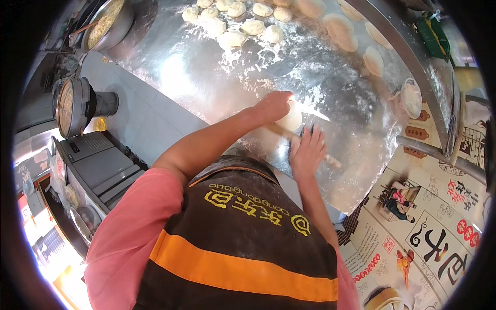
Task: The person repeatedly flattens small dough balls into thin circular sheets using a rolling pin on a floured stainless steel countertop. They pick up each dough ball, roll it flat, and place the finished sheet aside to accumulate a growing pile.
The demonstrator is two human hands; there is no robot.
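My left hand (276, 105) pinches the edge of a small flattened dough disc (292, 119) on the floured steel worktop (248, 81). Under the disc's near edge runs a thin wooden rolling pin (332, 160), slanting from upper left to lower right. My right hand (309, 150) lies palm down across the pin, its fingers stretched out and not curled around it. Beyond my hands sit several rounded dough lumps (253, 27) on loose flour. Several flat dough wrappers (341, 31) lie at the far right of the worktop.
A small bowl (411, 98) with white contents stands at the worktop's right edge, below a metal beam (420, 54). At far left are a steel basin of pale shredded food (104, 27) and another filled basin (66, 108). A printed wall (418, 217) borders the right side.
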